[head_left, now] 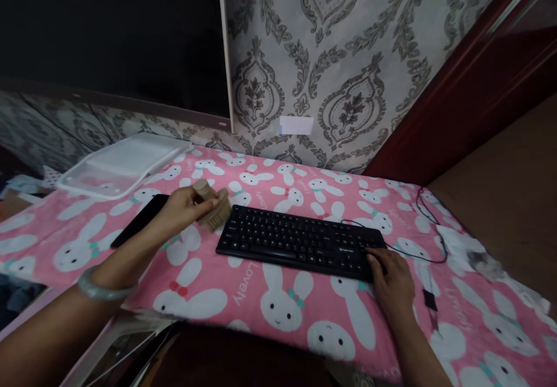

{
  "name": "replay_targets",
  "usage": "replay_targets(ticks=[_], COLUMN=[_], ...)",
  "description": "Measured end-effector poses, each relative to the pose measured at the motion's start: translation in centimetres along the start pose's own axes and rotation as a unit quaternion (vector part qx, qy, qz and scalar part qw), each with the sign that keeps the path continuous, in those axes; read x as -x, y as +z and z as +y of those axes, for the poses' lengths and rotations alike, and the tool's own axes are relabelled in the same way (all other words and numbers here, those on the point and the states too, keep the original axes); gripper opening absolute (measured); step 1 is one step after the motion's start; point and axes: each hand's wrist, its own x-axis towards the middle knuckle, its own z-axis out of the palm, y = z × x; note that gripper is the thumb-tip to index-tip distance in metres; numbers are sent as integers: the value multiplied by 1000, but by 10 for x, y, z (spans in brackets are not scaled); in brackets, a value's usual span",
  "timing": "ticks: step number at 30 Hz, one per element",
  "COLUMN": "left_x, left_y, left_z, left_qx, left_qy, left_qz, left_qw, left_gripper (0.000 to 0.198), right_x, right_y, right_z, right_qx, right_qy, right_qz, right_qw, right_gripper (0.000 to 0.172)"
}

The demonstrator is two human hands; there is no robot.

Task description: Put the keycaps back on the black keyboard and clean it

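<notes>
A black keyboard (300, 237) lies flat on the pink bunny-print cloth (243, 317). My left hand (185, 206), with a bangle at the wrist, is closed around a small tan brush (216, 212). Motion blurs the brush slightly; its bristles point down beside the keyboard's left end. At the opposite end, my right hand (391, 277) grips the keyboard's lower right corner, thumb and fingers at the edge. The undersides of those fingers are partly hidden.
Under my left forearm lies a flat black object (140, 220). A translucent plastic lid (126, 163) rests at the back left, below a wall-mounted screen (130, 39). A black cable (418, 256) trails right toward a crumpled white wrapper (461, 250).
</notes>
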Motion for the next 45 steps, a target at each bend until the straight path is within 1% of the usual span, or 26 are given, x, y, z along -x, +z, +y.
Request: replay_targets(ticks=[2,3,4,5,7,10,11,12,13,15,17,19,21,23,25,27,28,30,32,34,37,39,41,43,44,45], left_x=[-20,-29,-36,-41,-46,-44,-43,-43,-44,-46,-48,-46,-40,-34,-28,-24,-23,-21,-19,-18,-20,-27,-38,-48,-53,-56], left_y=[5,10,15,22,35,53,58,62,65,71,76,79,83,86,89,91,90,88,85,80,68,57,45,38,36,37], left_z=[1,2,4,8,19,44,52,60,65,71,69,63,56,53,51,49,47,43,37,31,23,15,1,-18,-29,-39], left_qx=[-25,-35,-43,-50,-55,-44,-37,-30,-24,-15,-11,-9,-3,8,24,45,56,75,91,106,133,155,178,194,201,205], left_qy=[40,53,60,62,61,59,62,68,79,100,111,111,105,100,96,94,93,91,89,88,88,93,97,86,78,71], left_qz=[18,6,-21,-59,-164,-319,-350,-366,-366,-341,-314,-306,-314,-327,-339,-345,-345,-340,-331,-325,-312,-256,-147,-32,13,41], left_qw=[999,998,997,995,983,945,934,928,927,935,943,945,943,940,936,933,932,933,935,936,937,950,968,977,976,975], left_gripper=[47,46,46,45,42,32,30,30,30,32,35,39,40,37,37,42,44,46,43,44,59,65,59,54,55,55], right_x=[0,0,0,0,0,0,0,0,0,-2,-9,-19,-33,-48,-63,-74,-79,-87,-94,-102,-118,-131,-143,-153,-156,-157], right_y=[0,0,0,0,0,0,0,-1,-2,-7,-14,-20,-20,-13,0,16,23,35,42,45,47,51,61,78,89,99], right_z=[0,1,1,0,0,-1,-1,-1,-2,-7,-21,-46,-79,-116,-151,-179,-189,-204,-214,-221,-228,-230,-231,-231,-232,-233], right_qx=[-1,-3,-5,-7,-9,-14,-17,-22,-26,-27,-28,-63,-167,-302,-403,-453,-463,-463,-444,-411,-340,-321,-341,-372,-385,-396], right_qy=[-1,-3,-3,-3,0,5,8,11,14,17,16,17,32,55,65,73,80,100,104,79,20,6,12,23,28,34], right_qz=[-2,-3,-4,-5,-5,-1,-1,-1,3,19,42,45,-1,-83,-158,-208,-218,-224,-226,-237,-243,-221,-189,-163,-155,-149], right_qw=[1000,1000,1000,1000,1000,1000,1000,1000,1000,999,999,997,985,948,899,864,855,852,860,877,908,921,921,914,909,906], right_gripper=[44,44,44,43,42,40,39,39,38,36,34,31,29,33,46,57,58,52,42,34,27,24,20,21,22,23])
